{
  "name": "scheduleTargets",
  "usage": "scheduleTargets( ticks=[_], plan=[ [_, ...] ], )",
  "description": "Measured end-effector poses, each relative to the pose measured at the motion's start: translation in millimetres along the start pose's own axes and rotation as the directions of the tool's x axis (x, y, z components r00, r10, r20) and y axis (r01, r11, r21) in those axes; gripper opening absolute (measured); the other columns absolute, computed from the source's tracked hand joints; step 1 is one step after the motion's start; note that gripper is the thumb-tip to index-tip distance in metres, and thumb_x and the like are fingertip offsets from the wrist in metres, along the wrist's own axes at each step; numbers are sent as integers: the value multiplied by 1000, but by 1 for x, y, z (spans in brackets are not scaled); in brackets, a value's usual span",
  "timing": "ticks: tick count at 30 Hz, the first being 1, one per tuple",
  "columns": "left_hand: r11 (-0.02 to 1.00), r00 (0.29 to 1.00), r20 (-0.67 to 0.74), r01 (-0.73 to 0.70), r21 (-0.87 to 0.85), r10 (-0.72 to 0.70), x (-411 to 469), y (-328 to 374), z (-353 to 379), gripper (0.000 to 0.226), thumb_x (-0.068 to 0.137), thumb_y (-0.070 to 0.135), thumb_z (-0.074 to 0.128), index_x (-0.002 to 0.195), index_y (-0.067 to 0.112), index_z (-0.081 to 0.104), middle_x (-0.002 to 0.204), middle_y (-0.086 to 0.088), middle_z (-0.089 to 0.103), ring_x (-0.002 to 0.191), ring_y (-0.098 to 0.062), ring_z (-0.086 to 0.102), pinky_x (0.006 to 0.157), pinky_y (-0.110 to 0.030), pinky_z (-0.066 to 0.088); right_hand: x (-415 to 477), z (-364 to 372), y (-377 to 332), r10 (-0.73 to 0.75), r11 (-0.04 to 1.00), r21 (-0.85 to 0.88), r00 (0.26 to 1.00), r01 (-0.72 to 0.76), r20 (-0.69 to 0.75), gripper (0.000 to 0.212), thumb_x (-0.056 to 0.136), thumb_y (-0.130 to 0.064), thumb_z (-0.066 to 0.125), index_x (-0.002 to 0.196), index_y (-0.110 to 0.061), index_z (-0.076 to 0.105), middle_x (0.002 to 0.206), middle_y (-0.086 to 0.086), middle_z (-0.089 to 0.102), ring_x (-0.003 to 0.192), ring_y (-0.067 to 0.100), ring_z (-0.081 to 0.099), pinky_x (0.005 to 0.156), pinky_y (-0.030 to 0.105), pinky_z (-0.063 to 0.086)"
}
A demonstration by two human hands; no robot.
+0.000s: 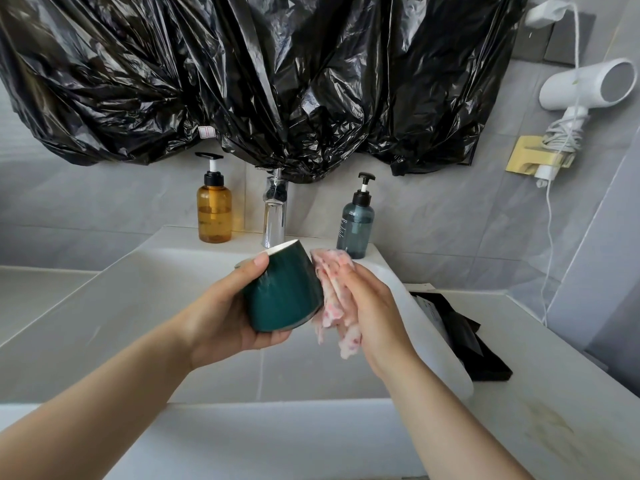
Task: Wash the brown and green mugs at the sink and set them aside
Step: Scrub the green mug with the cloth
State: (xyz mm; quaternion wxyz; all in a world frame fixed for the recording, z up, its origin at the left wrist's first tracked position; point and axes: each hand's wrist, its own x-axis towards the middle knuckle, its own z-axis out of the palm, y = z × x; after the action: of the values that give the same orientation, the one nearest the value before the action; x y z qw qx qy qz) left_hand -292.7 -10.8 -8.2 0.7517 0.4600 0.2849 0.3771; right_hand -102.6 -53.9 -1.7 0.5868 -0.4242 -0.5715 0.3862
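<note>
Green glazed ceramic, smooth and glossy, makes up the green mug [282, 289], which is gripped around its body by the left hand [228, 313], thumb laid along the side near the pale rim. The mug is held tilted above the middle of the sink [138, 289], rim toward the back edge and base toward the person. A pink-and-white patterned cloth [332, 299], soft and bunched into folds, is clasped in the right hand [374, 317] and pressed against the mug's right side; its loose end hangs below the palm.

The sink is a white, rectangular basin with a flat ledge along its back edge. On that ledge a chrome faucet [275, 216] is mounted at the middle, an amber pump bottle [214, 216] is set to its left and a blue-grey pump bottle [355, 226] near the back right corner. Pale lettering is printed on the blue-grey bottle, too small to be read.

A pale counter [554, 393] is seen on both sides of the sink; a black folded item [464, 337] lies at the sink's right edge. The walls are covered in grey tiles. Crinkled black plastic sheeting [263, 81] is hung over the wall above the faucet. On the right wall a white hair dryer [588, 84] is kept in a brass-coloured holder [530, 155], its cord coiled and trailing.
</note>
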Motion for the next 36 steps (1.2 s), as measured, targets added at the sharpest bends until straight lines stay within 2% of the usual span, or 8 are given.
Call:
scheduleTargets(
  ticks=[9, 14, 21, 24, 26, 30, 33, 36],
  plan=[
    [994, 995, -85, -47, 97, 55, 0, -2, 1, 74, 63, 61, 74, 126, 25, 60, 125, -16, 66, 103, -35, 68, 93, -48, 51, 0, -7, 12, -254, 946, -285, 903, 156, -346, 28, 99, -30, 51, 87, -21, 75, 90, -8, 72, 85, 7, 66, 74, 26, 51],
    [991, 991, -124, -41, 124, 56, -1, -3, 1, 58, 67, 59, 66, 116, 27, 63, 122, -15, 69, 115, -39, 64, 100, -51, 47, 0, -15, -7, 162, 972, 203, 962, -118, -218, 26, 93, -30, 56, 78, -14, 71, 50, -2, 63, 37, 15, 55, 37, 23, 40],
    [977, 997, -81, -1, 212, 18, -3, -4, 9, 70, 64, 69, 62, 119, 27, 62, 107, -8, 74, 93, -25, 71, 71, -35, 57, 4, -11, 1, 97, 992, 93, 991, -88, -92, 32, 97, -39, 52, 94, -12, 69, 105, 23, 67, 100, 46, 61, 80, 43, 54],
    [985, 997, -81, 4, 173, 10, -3, -3, 9, 75, 62, 70, 59, 123, 25, 61, 108, -11, 72, 93, -27, 69, 68, -34, 58, 3, -7, 2, 100, 992, 81, 995, -98, -27, 36, 98, -43, 50, 104, -14, 70, 112, 13, 70, 113, 39, 59, 89, 50, 52],
    [988, 998, -69, 5, 152, 6, -4, -4, 10, 76, 63, 69, 58, 125, 24, 60, 110, -12, 71, 94, -28, 69, 68, -35, 58, -1, 1, -2, 68, 998, 1, 997, -68, 32, 33, 101, -47, 42, 112, -34, 70, 118, -11, 70, 117, 17, 61, 76, 29, 56],
    [993, 1000, -4, 11, 118, -10, -5, -2, 12, 73, 68, 64, 61, 128, 22, 58, 107, -12, 71, 86, -26, 70, 66, -33, 58, -4, 11, -4, 79, 996, -57, 994, -75, 78, 27, 102, -47, 30, 120, -61, 46, 127, -50, 40, 48, 10, 50, 49, 23, 31],
    [998, 997, 71, 6, 58, -10, -5, -1, 12, 80, 55, 55, 84, 124, 22, 61, 104, -15, 70, 79, -30, 69, 64, -34, 59, -2, 10, -3, 101, 994, -35, 992, -99, 75, 34, 103, -45, 25, 132, -53, 42, 145, -31, 40, 44, -7, 45, 45, 22, 29],
    [996, 998, 58, -6, 86, 1, -3, -3, 14, 62, 69, 55, 69, 121, 22, 61, 97, -16, 70, 72, -29, 67, 60, -32, 59, 1, 10, 1, 137, 990, -15, 989, -137, 46, 37, 103, -47, 26, 135, -50, 45, 149, -15, 45, 42, -5, 43, 38, 15, 29]
  ],
)
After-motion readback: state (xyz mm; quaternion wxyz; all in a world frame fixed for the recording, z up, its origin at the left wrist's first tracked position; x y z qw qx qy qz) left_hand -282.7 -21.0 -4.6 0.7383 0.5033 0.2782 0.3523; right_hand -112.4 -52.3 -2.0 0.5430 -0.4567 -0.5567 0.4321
